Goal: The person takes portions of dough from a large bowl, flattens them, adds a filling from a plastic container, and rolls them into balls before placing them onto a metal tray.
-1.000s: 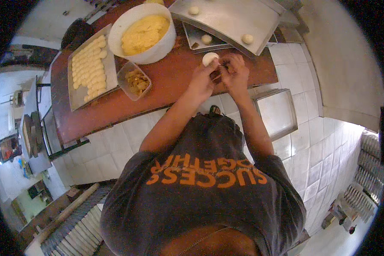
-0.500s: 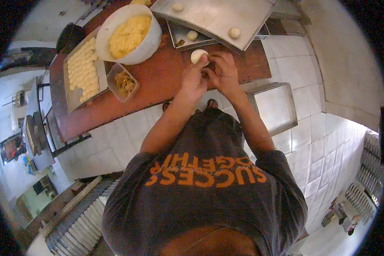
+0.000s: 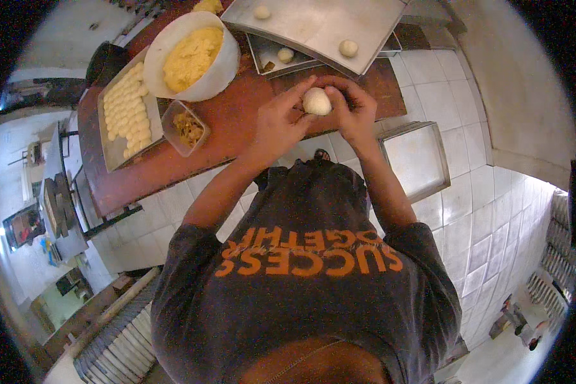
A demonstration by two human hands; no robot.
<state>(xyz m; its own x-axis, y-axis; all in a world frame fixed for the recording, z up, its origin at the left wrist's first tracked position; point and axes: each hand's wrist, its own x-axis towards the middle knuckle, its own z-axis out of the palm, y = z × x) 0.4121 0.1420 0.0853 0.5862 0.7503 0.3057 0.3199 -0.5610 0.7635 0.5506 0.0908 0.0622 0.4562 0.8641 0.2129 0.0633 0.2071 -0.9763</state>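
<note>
A pale, round dough ball (image 3: 317, 102) is held between my two hands, above the near edge of the red-brown table. My left hand (image 3: 280, 121) curves round its left side, thumb and fingers against it. From the right, my right hand (image 3: 351, 110) grips it, with the thumb showing on its side and the fingers arched behind. Just beyond my hands, a tilted metal tray (image 3: 313, 25) carries a few dough balls, one of them a speckled dough ball (image 3: 348, 48) near its right corner. Another dough ball (image 3: 285, 55) sits in the lower tray under it.
A white tub (image 3: 221, 73) of yellow filling stands left on the table (image 3: 237, 121). Beside it are a clear container (image 3: 198, 144) of brownish filling and a tray (image 3: 115, 157) with rows of small yellow pieces. Metal trays (image 3: 422, 160) stand on the tiled floor at right.
Both hands have drawn slightly nearer to me and spread apart around the dough ball. The ball has moved from the left hand's fingertips to between both hands, now more exposed.
</note>
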